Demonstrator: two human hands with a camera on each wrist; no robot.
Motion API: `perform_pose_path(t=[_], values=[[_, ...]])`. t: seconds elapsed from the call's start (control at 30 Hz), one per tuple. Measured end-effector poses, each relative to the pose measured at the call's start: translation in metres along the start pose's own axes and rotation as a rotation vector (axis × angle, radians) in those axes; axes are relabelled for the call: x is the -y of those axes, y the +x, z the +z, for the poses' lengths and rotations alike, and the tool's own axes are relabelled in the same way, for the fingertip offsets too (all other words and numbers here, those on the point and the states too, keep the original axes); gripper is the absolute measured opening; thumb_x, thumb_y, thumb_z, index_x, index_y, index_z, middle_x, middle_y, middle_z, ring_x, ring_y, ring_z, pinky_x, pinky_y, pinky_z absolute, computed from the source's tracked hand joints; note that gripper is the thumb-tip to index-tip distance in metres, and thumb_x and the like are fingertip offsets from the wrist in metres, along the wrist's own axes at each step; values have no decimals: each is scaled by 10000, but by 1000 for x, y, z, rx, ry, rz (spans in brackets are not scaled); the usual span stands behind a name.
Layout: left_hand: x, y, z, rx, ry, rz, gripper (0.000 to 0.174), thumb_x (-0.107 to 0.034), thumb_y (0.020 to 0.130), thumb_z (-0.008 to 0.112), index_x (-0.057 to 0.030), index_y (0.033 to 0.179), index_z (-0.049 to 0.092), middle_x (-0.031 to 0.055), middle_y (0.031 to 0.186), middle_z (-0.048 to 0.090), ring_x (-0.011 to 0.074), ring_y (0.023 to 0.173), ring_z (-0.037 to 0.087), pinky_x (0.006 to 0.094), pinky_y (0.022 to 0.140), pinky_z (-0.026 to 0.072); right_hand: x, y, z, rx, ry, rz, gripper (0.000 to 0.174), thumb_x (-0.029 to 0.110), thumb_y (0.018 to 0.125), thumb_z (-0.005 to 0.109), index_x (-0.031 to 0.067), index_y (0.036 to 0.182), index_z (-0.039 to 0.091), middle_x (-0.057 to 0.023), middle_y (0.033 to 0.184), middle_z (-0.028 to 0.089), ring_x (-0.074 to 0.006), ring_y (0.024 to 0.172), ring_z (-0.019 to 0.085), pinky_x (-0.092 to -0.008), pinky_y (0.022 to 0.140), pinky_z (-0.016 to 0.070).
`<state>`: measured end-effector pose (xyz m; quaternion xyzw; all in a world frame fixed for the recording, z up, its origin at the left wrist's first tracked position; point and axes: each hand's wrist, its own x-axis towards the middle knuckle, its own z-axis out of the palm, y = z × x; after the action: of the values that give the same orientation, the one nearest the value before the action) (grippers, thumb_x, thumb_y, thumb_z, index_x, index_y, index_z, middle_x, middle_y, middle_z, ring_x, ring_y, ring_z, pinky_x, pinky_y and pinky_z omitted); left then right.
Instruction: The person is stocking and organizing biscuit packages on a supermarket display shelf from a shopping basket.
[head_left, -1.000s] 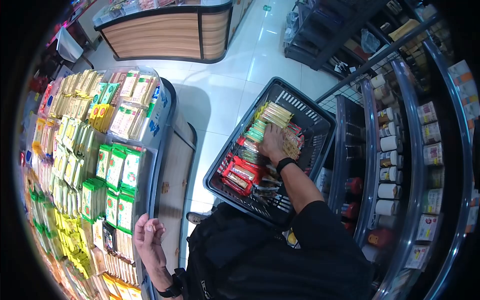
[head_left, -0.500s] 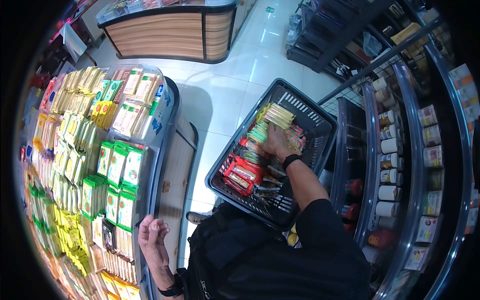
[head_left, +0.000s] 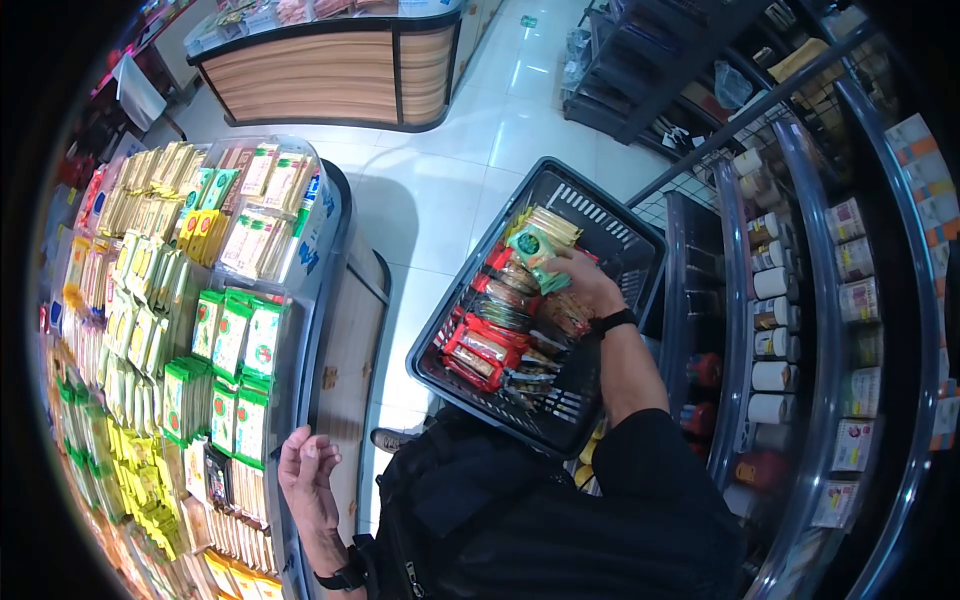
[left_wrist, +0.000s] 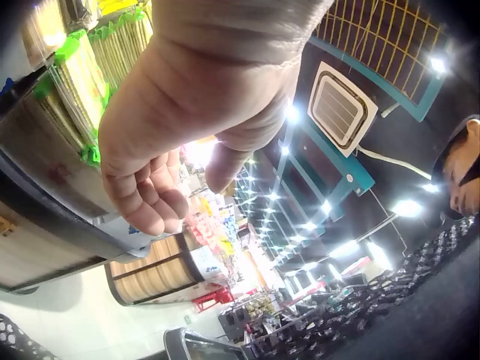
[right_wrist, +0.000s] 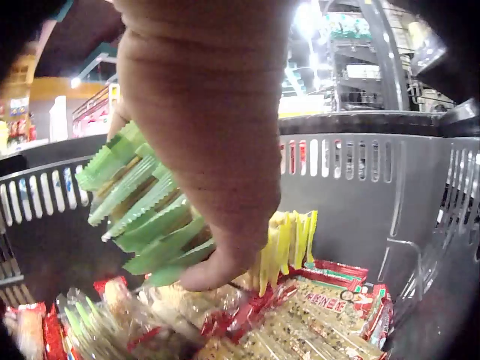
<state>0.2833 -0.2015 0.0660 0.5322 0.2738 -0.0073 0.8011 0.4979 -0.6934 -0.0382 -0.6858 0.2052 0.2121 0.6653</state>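
Observation:
My right hand (head_left: pixel 592 284) is inside a dark plastic shopping basket (head_left: pixel 425 345) and pinches a stack of green snack packets (right_wrist: pixel 150 214). In the right wrist view, their zigzag edges fan out beside the thumb. Yellow packets (head_left: pixel 552 224) stand just beyond that hand, and red packets (head_left: pixel 478 362) lie at the basket's near end. Clear bags with seeded bars (right_wrist: pixel 322 307) are below the stack. My left hand (head_left: pixel 308 478) hangs beside the snack display, its fingers loosely curled with nothing in them.
A display (head_left: pixel 345 300) packed with wrapped snacks runs along the left. Shelves with white-lidded jars (head_left: pixel 772 345) rise close on the right. Ahead stands a wood-panelled counter (head_left: pixel 300 75) on the pale tiled floor (head_left: pixel 470 150).
My right hand has drawn back toward the right side of the basket and lifted the green packets from among the others, tilting them. The left hand has barely moved.

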Motion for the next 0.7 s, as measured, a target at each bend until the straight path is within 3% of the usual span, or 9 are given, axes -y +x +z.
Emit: perform_pose_path(t=[0.17,0.27,0.33,0.47,0.53,0.7], values=[[-13,10,14,85,68,-24,366,-122,904,674,-26,1230,539,84,997,666,179,882,647,320,827,534,32,-40,-1,245,471,-108,567,252,786,731,36,1278,551,-61,1138,645,-211,1028,625,-430,923,494],[-24,18,36,195,85,-25,447,-94,887,681,-19,1289,498,81,1062,645,177,943,632,324,875,516,51,-64,35,400,656,-188,579,242,790,722,31,1295,533,-77,1197,631,-226,1087,614,-443,968,479],[-32,21,54,281,131,-37,629,-47,861,677,-10,1416,383,105,1208,573,184,1079,578,326,964,470,42,-64,56,533,692,-203,620,243,791,720,17,1327,505,-94,1249,611,-237,1124,604,-438,998,463],[-35,30,88,447,144,9,830,-94,826,717,-37,1500,236,118,1371,451,213,1234,484,415,1028,439,61,-89,137,906,676,-179,684,244,790,718,-2,1373,458,-119,1302,586,-236,1167,594,-398,1035,442],[-35,31,97,488,104,-21,974,-80,800,746,-49,1536,109,172,1460,341,278,1332,370,402,1082,354,69,-98,167,1010,614,-90,699,250,793,712,-9,1384,442,-126,1307,581,-226,1172,592,-370,1033,443],[-42,30,103,562,-61,94,1033,-232,765,802,-53,1519,120,144,1463,332,276,1387,303,429,1146,248,76,-102,229,1167,464,-41,695,219,830,678,-45,1405,390,-132,1335,550,-190,1187,571,-340,1027,438]])
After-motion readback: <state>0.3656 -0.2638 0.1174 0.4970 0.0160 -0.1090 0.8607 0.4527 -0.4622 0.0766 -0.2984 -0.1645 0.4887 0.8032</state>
